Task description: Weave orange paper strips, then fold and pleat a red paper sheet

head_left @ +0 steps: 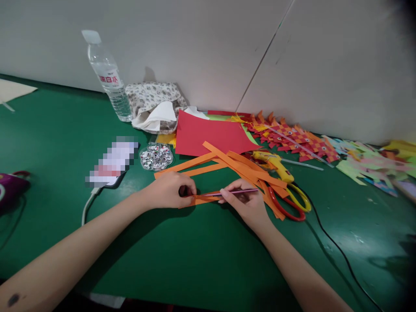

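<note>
My left hand pinches an orange paper strip at its left part, thumb and fingertips closed on it just above the green table. In my right hand is a thin purplish pencil, gripped as for writing. Its point lies over the strip, between the two hands; the tip itself is too small to make out. Behind and right of my hands lie several loose orange paper strips, overlapping one another. Scissors with red and yellow handles rest partly under these strips.
A yellow glue gun with a black cord lies behind the scissors. Red paper, woven paper fish and a tissue pouch line the wall. Leftward are a water bottle, a phone and a pack of googly eyes.
</note>
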`<state>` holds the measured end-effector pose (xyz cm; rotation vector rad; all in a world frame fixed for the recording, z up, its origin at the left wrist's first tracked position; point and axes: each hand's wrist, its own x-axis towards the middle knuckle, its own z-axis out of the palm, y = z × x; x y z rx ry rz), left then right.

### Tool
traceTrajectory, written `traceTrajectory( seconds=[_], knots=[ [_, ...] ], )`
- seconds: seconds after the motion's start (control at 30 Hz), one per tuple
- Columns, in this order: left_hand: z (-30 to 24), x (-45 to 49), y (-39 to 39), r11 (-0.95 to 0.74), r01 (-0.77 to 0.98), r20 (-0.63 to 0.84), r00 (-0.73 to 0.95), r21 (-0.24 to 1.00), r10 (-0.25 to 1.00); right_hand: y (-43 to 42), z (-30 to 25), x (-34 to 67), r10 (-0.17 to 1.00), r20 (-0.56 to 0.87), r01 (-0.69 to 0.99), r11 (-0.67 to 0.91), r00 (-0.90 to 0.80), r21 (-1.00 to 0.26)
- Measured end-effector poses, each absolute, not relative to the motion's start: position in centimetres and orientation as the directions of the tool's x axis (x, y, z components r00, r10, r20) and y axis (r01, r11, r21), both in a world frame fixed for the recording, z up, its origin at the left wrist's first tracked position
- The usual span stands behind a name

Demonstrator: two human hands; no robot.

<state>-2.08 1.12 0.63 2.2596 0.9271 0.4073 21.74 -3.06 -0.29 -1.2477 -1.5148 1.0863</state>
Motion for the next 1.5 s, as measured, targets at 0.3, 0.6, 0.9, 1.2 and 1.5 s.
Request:
traceTrajectory(
  seconds=[0.3, 0.6, 0.9, 1.2, 1.5],
  knots=[
    [0.4, -2.1, 1.3, -0.521, 0.512, 0.021, 0.699, 0.684, 0.715, -2.7, -0.2, 22.7, 0.992, 0.121, 0.202, 0.126, -0.034, -0.971],
    [0.3, -2.2, 1.2, -0.519, 0.518, 0.022, 0.693, 0.680, 0.720, -1.4, 0.0, 25.6, 0.970, 0.196, 0.181, 0.169, 0.144, -0.969],
    [0.6, -2.1, 1.1, -0.504, 0.532, -0.002, 0.689, 0.681, 0.725, -1.3, -0.3, 26.3, 0.930, 0.319, 0.151, 0.294, 0.183, -0.944],
    [0.7, -2.0, 1.2, -0.504, 0.548, -0.013, 0.685, 0.667, 0.729, -2.0, 0.0, 24.2, 0.976, 0.207, 0.171, 0.192, 0.073, -0.966],
    [0.6, -2.1, 1.2, -0.511, 0.536, 0.003, 0.688, 0.672, 0.726, -2.0, 0.2, 24.2, 0.969, 0.235, 0.177, 0.219, 0.075, -0.960]
  ],
)
